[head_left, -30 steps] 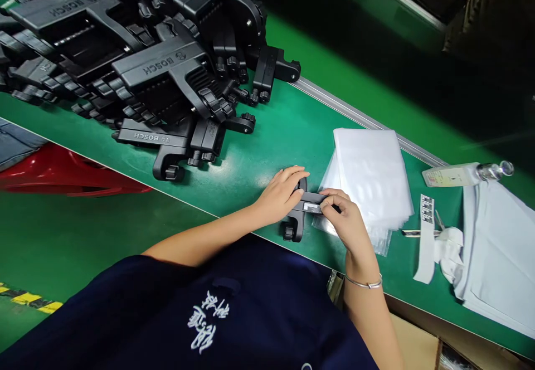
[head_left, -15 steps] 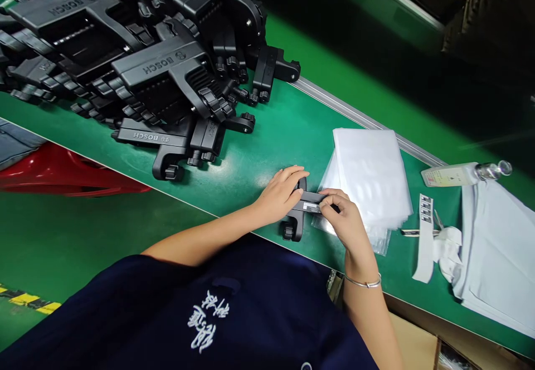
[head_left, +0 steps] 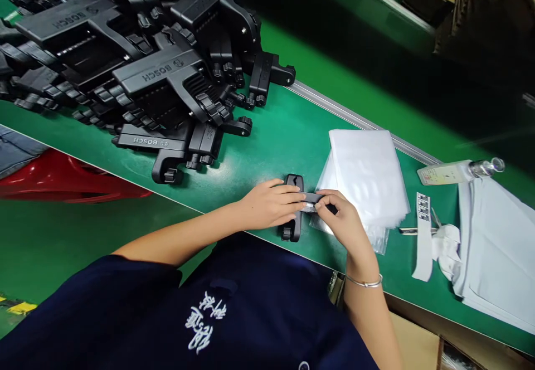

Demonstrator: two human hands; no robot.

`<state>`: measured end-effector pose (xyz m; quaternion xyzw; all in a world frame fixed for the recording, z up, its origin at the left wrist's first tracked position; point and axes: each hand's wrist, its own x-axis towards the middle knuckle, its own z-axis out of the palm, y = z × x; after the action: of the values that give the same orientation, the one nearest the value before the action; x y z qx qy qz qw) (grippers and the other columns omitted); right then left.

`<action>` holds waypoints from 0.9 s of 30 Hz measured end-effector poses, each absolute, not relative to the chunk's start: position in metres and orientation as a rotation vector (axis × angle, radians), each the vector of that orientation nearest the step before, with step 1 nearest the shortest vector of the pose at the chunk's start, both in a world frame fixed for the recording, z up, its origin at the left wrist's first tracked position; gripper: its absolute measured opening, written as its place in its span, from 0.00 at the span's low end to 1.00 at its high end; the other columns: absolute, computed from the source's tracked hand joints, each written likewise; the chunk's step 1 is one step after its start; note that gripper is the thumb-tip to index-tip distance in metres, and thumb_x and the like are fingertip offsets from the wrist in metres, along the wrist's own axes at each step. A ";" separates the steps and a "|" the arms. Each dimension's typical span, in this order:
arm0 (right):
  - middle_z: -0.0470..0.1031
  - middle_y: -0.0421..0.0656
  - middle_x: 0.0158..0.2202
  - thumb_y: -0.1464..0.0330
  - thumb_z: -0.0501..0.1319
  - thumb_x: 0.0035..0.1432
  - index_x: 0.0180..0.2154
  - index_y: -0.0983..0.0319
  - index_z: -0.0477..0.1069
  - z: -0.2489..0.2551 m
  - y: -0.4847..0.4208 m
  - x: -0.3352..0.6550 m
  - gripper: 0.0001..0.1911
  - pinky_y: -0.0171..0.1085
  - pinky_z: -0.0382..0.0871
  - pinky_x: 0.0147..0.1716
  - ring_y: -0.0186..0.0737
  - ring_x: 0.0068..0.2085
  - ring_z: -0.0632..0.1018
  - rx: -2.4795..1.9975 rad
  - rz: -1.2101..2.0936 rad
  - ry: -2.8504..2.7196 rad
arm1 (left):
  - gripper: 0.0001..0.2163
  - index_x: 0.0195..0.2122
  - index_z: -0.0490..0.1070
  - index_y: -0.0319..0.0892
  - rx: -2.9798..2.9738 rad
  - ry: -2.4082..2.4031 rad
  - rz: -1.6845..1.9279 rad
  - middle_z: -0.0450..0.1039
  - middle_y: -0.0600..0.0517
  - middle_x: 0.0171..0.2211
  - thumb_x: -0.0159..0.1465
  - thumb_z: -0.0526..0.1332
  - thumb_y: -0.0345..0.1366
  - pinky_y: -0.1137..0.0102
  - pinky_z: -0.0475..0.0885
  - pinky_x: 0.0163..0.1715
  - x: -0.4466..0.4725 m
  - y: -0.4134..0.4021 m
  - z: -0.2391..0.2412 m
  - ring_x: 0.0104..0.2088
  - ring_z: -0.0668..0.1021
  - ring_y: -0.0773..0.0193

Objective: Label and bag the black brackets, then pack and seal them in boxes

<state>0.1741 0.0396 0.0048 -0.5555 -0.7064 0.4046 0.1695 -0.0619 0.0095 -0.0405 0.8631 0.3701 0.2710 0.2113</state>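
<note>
A small black plastic part (head_left: 293, 208) lies on the green belt (head_left: 276, 136) near its front edge. My left hand (head_left: 267, 205) rests over the part's left side, fingers curled on it. My right hand (head_left: 340, 219) pinches the part's right end, where a small white label (head_left: 310, 207) sits on its top face. A silver bracelet (head_left: 364, 282) circles my right wrist.
A big heap of black Bosch-marked plastic parts (head_left: 137, 63) fills the belt's left. A stack of clear plastic bags (head_left: 365, 175) lies right of my hands. Farther right are a label strip (head_left: 424, 214), a spray bottle (head_left: 455, 172) and white cloth (head_left: 497, 247). A red bin (head_left: 62, 178) sits below left.
My left hand has slid lower and flatter along the part, uncovering its far end. My right hand stays pinched at the label. The view has shifted slightly.
</note>
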 end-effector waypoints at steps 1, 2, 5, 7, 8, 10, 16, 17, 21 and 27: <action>0.72 0.46 0.53 0.62 0.62 0.55 0.39 0.57 0.74 0.007 0.040 0.180 0.10 0.50 0.64 0.56 0.48 0.54 0.73 -1.537 1.187 -2.033 | 0.13 0.50 0.74 0.53 2.423 1.011 0.706 0.74 0.53 0.53 0.67 0.55 0.40 0.60 0.62 0.57 -0.065 0.011 -0.038 0.55 0.72 0.59; 0.69 0.46 0.57 0.61 0.63 0.56 0.47 0.56 0.73 0.009 0.041 0.186 0.16 0.50 0.63 0.58 0.48 0.57 0.71 -1.496 1.215 -2.074 | 0.14 0.51 0.73 0.53 2.446 0.994 0.673 0.73 0.53 0.54 0.67 0.56 0.41 0.61 0.62 0.55 -0.066 0.013 -0.035 0.55 0.72 0.59; 0.66 0.43 0.62 0.61 0.63 0.57 0.59 0.52 0.66 0.012 0.041 0.198 0.27 0.52 0.60 0.62 0.49 0.62 0.66 -1.437 1.204 -2.238 | 0.15 0.52 0.73 0.53 2.549 0.916 0.604 0.75 0.50 0.49 0.65 0.58 0.44 0.61 0.64 0.51 -0.059 0.022 -0.025 0.51 0.74 0.58; 0.68 0.42 0.60 0.62 0.62 0.58 0.58 0.51 0.66 0.010 0.041 0.200 0.26 0.53 0.60 0.62 0.49 0.62 0.67 -1.450 1.149 -2.283 | 0.16 0.52 0.73 0.50 2.614 0.892 0.591 0.76 0.48 0.42 0.64 0.60 0.46 0.61 0.66 0.49 -0.048 0.027 -0.019 0.45 0.75 0.57; 0.68 0.42 0.60 0.62 0.62 0.58 0.58 0.51 0.67 0.009 0.041 0.200 0.26 0.53 0.61 0.62 0.49 0.61 0.68 -1.454 1.125 -2.287 | 0.17 0.52 0.73 0.49 2.640 0.892 0.597 0.75 0.48 0.39 0.64 0.60 0.47 0.61 0.66 0.48 -0.043 0.028 -0.017 0.43 0.75 0.57; 0.69 0.41 0.59 0.63 0.62 0.58 0.58 0.51 0.67 0.006 0.040 0.198 0.26 0.52 0.62 0.61 0.49 0.60 0.69 -1.455 1.092 -2.291 | 0.18 0.52 0.72 0.47 2.684 0.897 0.611 0.74 0.47 0.38 0.64 0.60 0.47 0.60 0.66 0.49 -0.038 0.028 -0.016 0.42 0.75 0.56; 0.69 0.43 0.58 0.64 0.61 0.60 0.59 0.52 0.66 0.008 0.038 0.197 0.25 0.50 0.64 0.60 0.48 0.59 0.70 -1.436 1.056 -2.336 | 0.17 0.55 0.69 0.53 2.702 1.023 0.547 0.73 0.49 0.52 0.66 0.57 0.45 0.47 0.52 0.62 -0.083 0.005 -0.035 0.55 0.71 0.53; 0.69 0.44 0.58 0.64 0.60 0.60 0.59 0.52 0.65 0.009 0.038 0.195 0.25 0.51 0.64 0.59 0.48 0.59 0.70 -1.433 1.041 -2.356 | 0.16 0.54 0.70 0.54 2.653 1.086 0.559 0.72 0.50 0.53 0.66 0.57 0.45 0.46 0.51 0.62 -0.093 0.001 -0.038 0.55 0.71 0.53; 0.69 0.51 0.56 0.66 0.62 0.57 0.60 0.57 0.62 0.011 0.036 0.177 0.29 0.56 0.66 0.55 0.55 0.55 0.71 -1.470 0.837 -2.496 | 0.19 0.57 0.68 0.48 2.291 1.499 0.811 0.71 0.46 0.55 0.67 0.52 0.45 0.50 0.58 0.61 -0.113 -0.003 -0.038 0.54 0.72 0.53; 0.71 0.54 0.49 0.68 0.62 0.57 0.52 0.61 0.66 0.002 0.002 0.189 0.21 0.55 0.69 0.49 0.56 0.50 0.73 -1.366 0.513 -2.364 | 0.15 0.46 0.72 0.42 1.940 1.657 1.199 0.74 0.47 0.46 0.68 0.50 0.40 0.63 0.70 0.50 -0.089 0.038 -0.010 0.48 0.75 0.59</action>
<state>0.1885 0.0023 0.0020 -0.4835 -0.8370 0.1814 0.1806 -0.0891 0.0375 -0.0102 0.6791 0.5803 0.4199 0.1605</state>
